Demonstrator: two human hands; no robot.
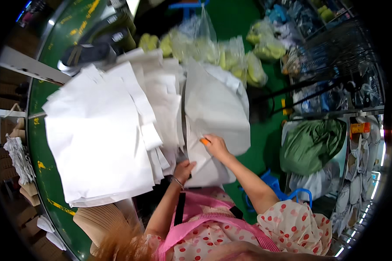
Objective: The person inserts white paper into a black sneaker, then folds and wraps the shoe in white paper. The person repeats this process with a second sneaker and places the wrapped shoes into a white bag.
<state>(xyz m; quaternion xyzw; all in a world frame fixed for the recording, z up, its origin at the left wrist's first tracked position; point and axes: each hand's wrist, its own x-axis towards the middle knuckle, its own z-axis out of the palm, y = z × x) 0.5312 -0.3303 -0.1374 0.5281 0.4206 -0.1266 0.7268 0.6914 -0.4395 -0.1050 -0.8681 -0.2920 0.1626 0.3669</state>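
Note:
A large greyish-white sheet (217,113), of fabric or paper, lies in front of me with its far end spread over other pale material. My left hand (185,170) is closed on its near left edge, a bracelet on the wrist. Over the sheet's lower middle, my right hand (215,147) is closed around a small orange object (204,141); its kind is mostly hidden by the fingers. To the left of both hands lies a thick, uneven pile of white sheets (98,135), fanned out at its right edge.
Clear plastic bags of yellow-green items (191,45) lie beyond the sheets. A shelf rack of bagged goods (320,93) stands at right, with a dark green sack (313,145) below. A blue stool (272,187) is near my right elbow. A metal post (30,65) crosses at left.

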